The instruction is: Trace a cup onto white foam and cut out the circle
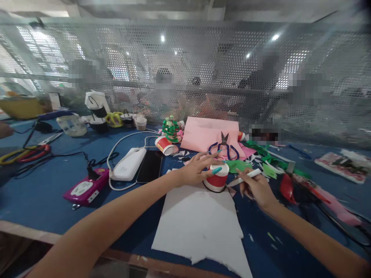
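My left hand (197, 168) rests its fingers on top of an upturned red and white paper cup (216, 178), which stands on the far edge of a white sheet (199, 224). The fingers are curved over the cup and hold it down. My right hand (256, 187) is closed round a white pen-like stick (246, 177), whose tip points at the cup's base on its right side.
Scissors (223, 146) lie on pink paper (208, 133). Green paper scraps (266, 160), another red cup on its side (164, 145), a green paper tree (171, 130), a phone (150, 166), a white power bank (129, 164) and a magenta device (85, 189) lie about. A perforated screen stands behind.
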`<state>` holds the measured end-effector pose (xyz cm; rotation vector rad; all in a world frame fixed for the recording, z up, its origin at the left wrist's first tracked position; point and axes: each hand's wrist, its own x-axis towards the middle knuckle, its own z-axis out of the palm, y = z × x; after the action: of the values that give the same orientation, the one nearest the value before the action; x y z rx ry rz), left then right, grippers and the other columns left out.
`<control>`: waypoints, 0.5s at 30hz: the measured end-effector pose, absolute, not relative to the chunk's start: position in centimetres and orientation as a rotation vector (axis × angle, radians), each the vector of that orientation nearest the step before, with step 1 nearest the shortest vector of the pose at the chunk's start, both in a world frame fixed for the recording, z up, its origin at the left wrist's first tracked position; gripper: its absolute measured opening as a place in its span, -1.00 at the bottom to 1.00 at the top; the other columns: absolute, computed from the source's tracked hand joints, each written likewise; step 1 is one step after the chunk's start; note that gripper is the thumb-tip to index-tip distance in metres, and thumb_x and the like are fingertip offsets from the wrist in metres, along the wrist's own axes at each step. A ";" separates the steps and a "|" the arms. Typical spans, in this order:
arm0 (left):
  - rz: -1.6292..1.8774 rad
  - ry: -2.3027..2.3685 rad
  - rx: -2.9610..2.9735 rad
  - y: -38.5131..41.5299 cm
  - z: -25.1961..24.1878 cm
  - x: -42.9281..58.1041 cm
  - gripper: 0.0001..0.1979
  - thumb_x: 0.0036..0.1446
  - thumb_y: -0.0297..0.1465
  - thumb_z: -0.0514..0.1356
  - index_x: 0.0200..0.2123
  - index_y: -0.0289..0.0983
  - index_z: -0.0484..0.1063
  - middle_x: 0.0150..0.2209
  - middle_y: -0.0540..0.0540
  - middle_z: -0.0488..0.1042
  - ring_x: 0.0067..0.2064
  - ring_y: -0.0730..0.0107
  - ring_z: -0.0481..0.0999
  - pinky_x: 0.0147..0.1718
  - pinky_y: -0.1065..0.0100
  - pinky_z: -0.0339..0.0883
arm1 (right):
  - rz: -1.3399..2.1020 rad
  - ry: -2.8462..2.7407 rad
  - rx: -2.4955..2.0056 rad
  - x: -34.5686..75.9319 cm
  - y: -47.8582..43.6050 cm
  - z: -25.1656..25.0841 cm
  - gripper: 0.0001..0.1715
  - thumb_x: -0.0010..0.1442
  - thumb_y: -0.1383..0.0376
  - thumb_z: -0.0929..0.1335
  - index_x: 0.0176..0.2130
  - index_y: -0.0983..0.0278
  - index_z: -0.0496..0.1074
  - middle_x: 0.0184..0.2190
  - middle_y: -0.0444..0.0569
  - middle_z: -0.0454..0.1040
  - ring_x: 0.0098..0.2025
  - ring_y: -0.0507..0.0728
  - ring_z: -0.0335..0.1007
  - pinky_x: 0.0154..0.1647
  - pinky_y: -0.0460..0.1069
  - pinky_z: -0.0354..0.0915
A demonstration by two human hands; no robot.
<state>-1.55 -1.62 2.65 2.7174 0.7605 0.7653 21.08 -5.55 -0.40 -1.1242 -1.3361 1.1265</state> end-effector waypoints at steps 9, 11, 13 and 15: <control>0.738 0.779 2.697 -1.7 2.8 -1.6 -0.57 0.19 -0.21 -0.10 0.12 -0.11 0.13 0.24 -0.07 0.01 0.24 0.16 -0.04 0.16 0.06 -0.13 | 1.115 -1.285 -1.157 21.1 -3.7 -0.1 -0.60 -0.05 0.03 0.38 -0.57 0.25 0.20 -0.85 -0.22 0.29 -0.87 -0.06 0.04 -0.88 -0.17 -0.12; 0.743 0.775 2.703 -1.6 2.6 -1.6 -0.58 0.20 -0.21 -0.10 0.12 -0.11 0.13 0.24 -0.06 0.01 0.24 0.17 -0.05 0.16 0.07 -0.13 | 1.100 -1.286 -1.155 21.0 -3.2 0.0 -0.60 -0.06 0.03 0.38 -0.58 0.25 0.21 -0.85 -0.22 0.28 -0.86 -0.07 0.03 -0.87 -0.17 -0.10; 0.745 0.793 2.708 -1.5 2.5 -1.6 -0.58 0.20 -0.21 -0.10 0.12 -0.09 0.14 0.24 -0.05 0.03 0.25 0.16 -0.06 0.16 0.06 -0.13 | 1.088 -1.285 -1.153 20.7 -2.8 0.1 -0.58 -0.07 0.04 0.39 -0.61 0.26 0.20 -0.86 -0.22 0.27 -0.86 -0.09 0.00 -0.86 -0.17 -0.11; 0.746 0.811 2.710 -1.4 2.4 -1.5 -0.58 0.19 -0.20 -0.10 0.12 -0.08 0.14 0.23 -0.04 0.04 0.25 0.15 -0.07 0.16 0.04 -0.14 | 1.090 -1.286 -1.152 20.5 -2.2 0.2 -0.57 -0.08 0.04 0.39 -0.63 0.26 0.20 -0.87 -0.22 0.26 -0.87 -0.08 0.00 -0.86 -0.16 -0.12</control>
<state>-1.55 -1.40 2.37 2.7099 0.8110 0.7462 20.48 -2.25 0.19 -1.1517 -1.2861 1.0904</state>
